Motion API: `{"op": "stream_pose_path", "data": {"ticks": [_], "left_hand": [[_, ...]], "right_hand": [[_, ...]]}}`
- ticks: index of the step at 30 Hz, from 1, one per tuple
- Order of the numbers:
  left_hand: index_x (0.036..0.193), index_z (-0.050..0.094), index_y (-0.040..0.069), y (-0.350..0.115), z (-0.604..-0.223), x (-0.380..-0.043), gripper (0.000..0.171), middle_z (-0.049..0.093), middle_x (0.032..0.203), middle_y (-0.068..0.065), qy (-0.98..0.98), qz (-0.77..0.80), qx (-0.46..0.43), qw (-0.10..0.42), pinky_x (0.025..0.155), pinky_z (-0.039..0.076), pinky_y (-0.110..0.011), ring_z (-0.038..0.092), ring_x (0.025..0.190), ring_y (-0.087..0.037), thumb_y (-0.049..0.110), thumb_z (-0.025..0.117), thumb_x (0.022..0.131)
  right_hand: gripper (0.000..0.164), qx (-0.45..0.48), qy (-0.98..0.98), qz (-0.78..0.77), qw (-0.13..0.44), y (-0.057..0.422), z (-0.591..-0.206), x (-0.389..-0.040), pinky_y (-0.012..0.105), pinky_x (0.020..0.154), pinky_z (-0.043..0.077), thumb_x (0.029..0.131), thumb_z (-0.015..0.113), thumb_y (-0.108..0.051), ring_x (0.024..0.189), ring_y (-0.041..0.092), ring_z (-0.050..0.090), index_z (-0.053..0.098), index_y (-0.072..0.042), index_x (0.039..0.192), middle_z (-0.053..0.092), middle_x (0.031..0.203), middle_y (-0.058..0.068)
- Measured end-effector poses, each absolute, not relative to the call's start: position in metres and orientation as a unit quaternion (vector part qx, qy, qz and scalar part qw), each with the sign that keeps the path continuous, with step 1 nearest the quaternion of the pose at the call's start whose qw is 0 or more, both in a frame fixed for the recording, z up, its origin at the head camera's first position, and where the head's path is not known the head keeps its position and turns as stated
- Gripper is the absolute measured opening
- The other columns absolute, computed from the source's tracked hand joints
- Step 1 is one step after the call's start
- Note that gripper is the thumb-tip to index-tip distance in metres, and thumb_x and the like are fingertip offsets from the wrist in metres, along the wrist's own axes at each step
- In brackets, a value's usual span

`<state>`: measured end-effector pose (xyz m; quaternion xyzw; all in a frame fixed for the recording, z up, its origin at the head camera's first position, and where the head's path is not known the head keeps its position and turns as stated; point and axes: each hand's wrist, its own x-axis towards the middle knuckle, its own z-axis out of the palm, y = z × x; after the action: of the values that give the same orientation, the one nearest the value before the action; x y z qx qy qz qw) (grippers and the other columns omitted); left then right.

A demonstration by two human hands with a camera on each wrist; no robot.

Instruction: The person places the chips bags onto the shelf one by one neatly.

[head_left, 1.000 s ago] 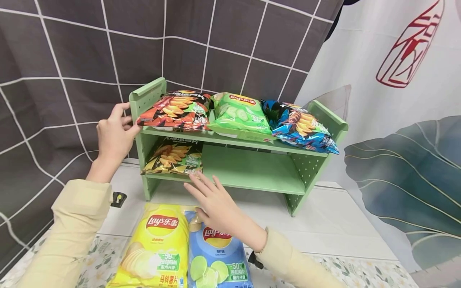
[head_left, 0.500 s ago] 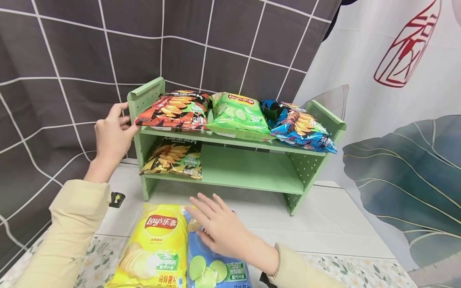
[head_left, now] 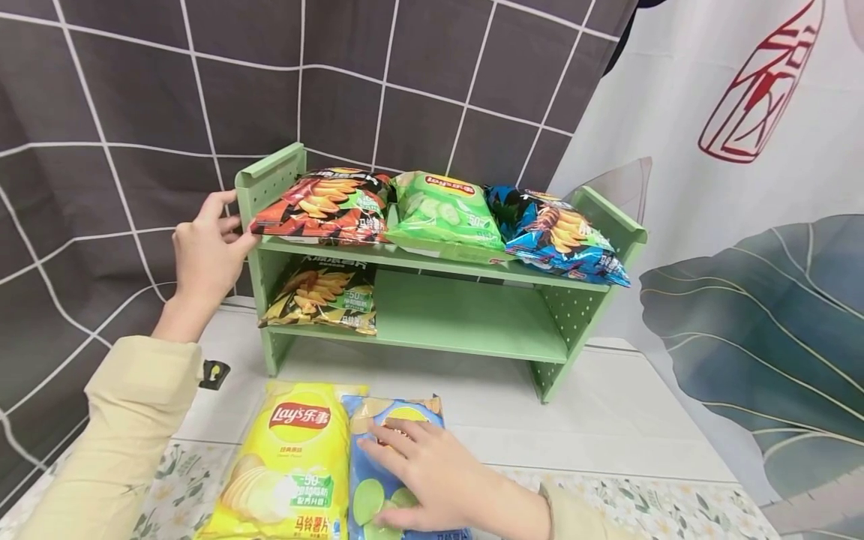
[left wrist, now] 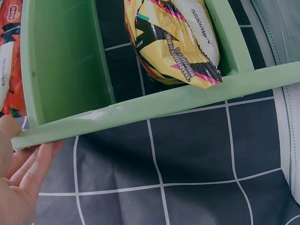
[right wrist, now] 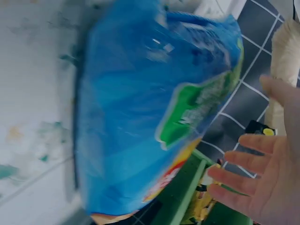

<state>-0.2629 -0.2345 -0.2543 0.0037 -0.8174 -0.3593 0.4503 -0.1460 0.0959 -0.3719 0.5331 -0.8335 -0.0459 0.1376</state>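
Observation:
My left hand (head_left: 209, 255) grips the left side panel of a two-tier green shelf (head_left: 472, 315), thumb at its front edge and fingers along the outer face. The left wrist view shows those fingers (left wrist: 35, 176) against the panel. With fingers spread, my right hand (head_left: 442, 472) is over a blue lime chip bag (head_left: 367, 491), covering part of its front. In the right wrist view the blue bag looks blurred, the palm facing it. Beside it on the table lies a yellow chip bag (head_left: 277, 457).
On the upper tier sit a red-black chip bag (head_left: 324, 206), a green one (head_left: 445, 214) and a blue-black one (head_left: 563, 232). A gold-black chip bag (head_left: 324, 296) occupies the lower tier's left end. Dark checked cloth (head_left: 432, 60) hangs behind.
My right hand has come down and back from the lower tier's front edge to over the blue chip bag. The left hand has kept its grip on the side panel.

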Motion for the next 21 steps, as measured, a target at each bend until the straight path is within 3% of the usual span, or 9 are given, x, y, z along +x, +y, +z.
{"op": "stream_pose_path", "data": {"ticks": [2,5,7,9,21], "left_hand": [[0.127,0.059,0.009,-0.235,-0.254,-0.263,0.047,0.07,0.102,-0.024,-0.819,-0.356,0.005,0.45,0.087,0.051,-0.048,0.047,0.063,0.03,0.01,0.07,0.081],[0.128,0.059,0.009,-0.235,-0.254,-0.264,0.048,0.07,0.103,-0.024,-0.821,-0.357,0.007,0.445,0.087,0.051,-0.047,0.049,0.063,0.028,0.01,0.07,0.081],[0.128,0.059,0.009,-0.235,-0.254,-0.263,0.048,0.069,0.103,-0.024,-0.821,-0.358,0.008,0.445,0.087,0.051,-0.048,0.049,0.062,0.029,0.01,0.069,0.081],[0.128,0.059,0.009,-0.234,-0.254,-0.263,0.047,0.069,0.103,-0.025,-0.82,-0.361,0.007,0.444,0.087,0.05,-0.048,0.033,0.058,0.037,0.01,0.069,0.082],[0.128,0.059,0.009,-0.236,-0.255,-0.265,0.048,0.069,0.103,-0.024,-0.821,-0.361,0.011,0.443,0.089,0.05,-0.048,0.029,0.058,0.039,0.009,0.069,0.081]], "right_hand": [[0.079,0.54,-0.831,-0.06,0.12,0.1,-0.375,-0.145,0.038,0.101,0.046,0.086,0.05,-0.067,0.131,0.021,0.048,0.037,-0.018,0.147,0.047,0.148,0.004],[0.087,0.536,-0.838,-0.074,0.076,0.104,-0.38,-0.143,0.04,0.099,0.047,0.083,0.048,-0.074,0.135,0.023,0.045,0.03,-0.023,0.151,0.039,0.153,0.003],[0.089,0.53,-0.843,-0.075,0.049,0.106,-0.384,-0.142,0.041,0.096,0.048,0.082,0.046,-0.076,0.136,0.024,0.043,0.026,-0.026,0.153,0.034,0.156,0.002],[0.089,0.529,-0.845,-0.072,0.035,0.108,-0.387,-0.141,0.041,0.093,0.049,0.081,0.045,-0.077,0.137,0.026,0.042,0.023,-0.028,0.153,0.032,0.157,0.002],[0.086,0.548,-0.83,-0.069,0.082,0.122,-0.4,-0.141,0.036,0.091,0.051,0.083,0.046,-0.074,0.134,0.031,0.045,0.03,-0.023,0.151,0.041,0.152,0.005]]}}
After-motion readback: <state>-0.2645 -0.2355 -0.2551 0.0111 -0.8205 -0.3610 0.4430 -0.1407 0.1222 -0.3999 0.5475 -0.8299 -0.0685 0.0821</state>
